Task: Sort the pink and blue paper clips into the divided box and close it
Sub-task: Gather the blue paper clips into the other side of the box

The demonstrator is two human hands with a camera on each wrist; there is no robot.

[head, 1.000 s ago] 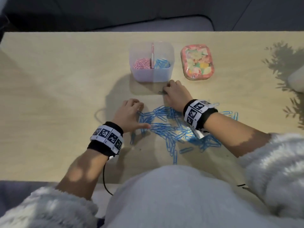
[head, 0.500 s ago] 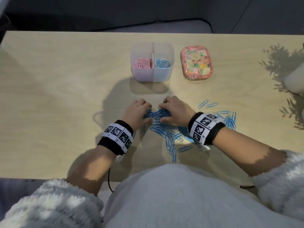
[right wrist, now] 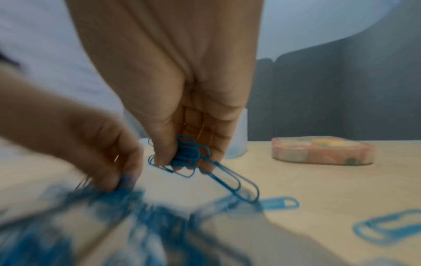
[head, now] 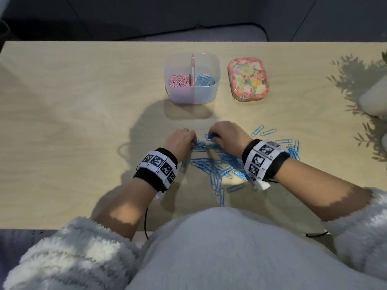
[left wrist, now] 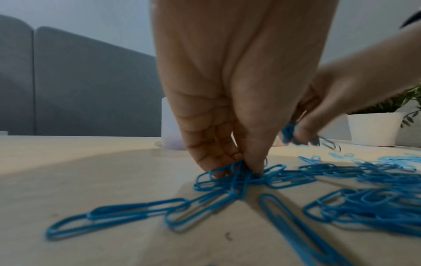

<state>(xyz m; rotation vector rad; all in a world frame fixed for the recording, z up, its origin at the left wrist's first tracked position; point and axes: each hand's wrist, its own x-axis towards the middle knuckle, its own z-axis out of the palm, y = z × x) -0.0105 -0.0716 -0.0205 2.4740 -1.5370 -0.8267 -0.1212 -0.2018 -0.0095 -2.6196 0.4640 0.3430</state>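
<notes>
1. Where the near edge of the tabletop (head: 62, 143) meets the person's pale fleece top, a loose heap of blue paper clips (head: 217, 164) lies just beyond it, spreading between the two wrists and out to the right.
2. Bare wood stretches wide to the left of the heap, and a clear strip separates the heap from the box farther back.
3. The left hand (head: 181, 141) bends down over the heap's left side, fingertips (left wrist: 255, 162) pinched together on a knot of tangled clips that rests on the wood.
4. The right hand (head: 225, 133) sits just beside it, slightly farther out, thumb and fingers curled round a small bunch of clips (right wrist: 189, 154); two of them dangle from the bunch down to the tabletop.
5. A few single clips (head: 263, 130) lie apart to the right of that hand, flat on the wood.
6. The clips are thin bright-blue wire loops, many hooked through each other.
7. Farther back stands the divided box (head: 192, 95), translucent, open-topped, with rounded corners and a pink partition (head: 192, 68) down its middle.
8. Pink paper clips (head: 179, 80) fill its left compartment; blue ones (head: 204, 80) lie in the right.
9. Just right of the box, apart from it, the flowered lid (head: 248, 79) lies flat.
10. At the far right edge stands a white plant pot (head: 374, 99), its leaf shadows falling across the wood.
</notes>
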